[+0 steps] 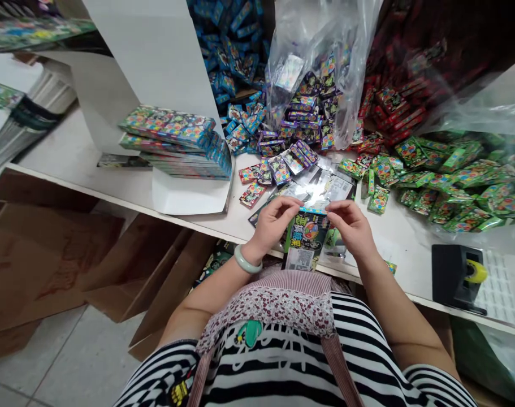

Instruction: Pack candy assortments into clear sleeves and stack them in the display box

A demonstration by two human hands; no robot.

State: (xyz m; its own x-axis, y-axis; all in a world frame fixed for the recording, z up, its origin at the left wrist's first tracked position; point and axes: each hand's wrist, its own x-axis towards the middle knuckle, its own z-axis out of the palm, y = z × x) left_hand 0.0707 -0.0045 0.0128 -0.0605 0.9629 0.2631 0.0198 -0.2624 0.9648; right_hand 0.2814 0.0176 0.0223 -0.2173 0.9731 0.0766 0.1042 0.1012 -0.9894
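A flat, dark candy box (304, 233) with large green and yellow lettering is held upright at the table's front edge, close to my apron. My left hand (276, 223) pinches the left end of its blue top edge between thumb and fingertips. At the right end of the same edge, my right hand (351, 225) is closed in a similar pinch. Behind the box lie shiny printed sheets (325, 189), partly covered by my hands. Small purple packs (279, 169) and red packs (252, 194) are scattered just beyond my left hand. Green packs (379, 199) lie beyond my right hand.
Stacked long printed boxes (168, 127) stand in a white carton (189, 195) at left. Heaps of blue packs (236, 62), purple, red (395, 107) and green packs line the back, some in clear plastic bags (350, 73). A tape dispenser (456, 280) sits at right; cardboard boxes (49, 260) are below.
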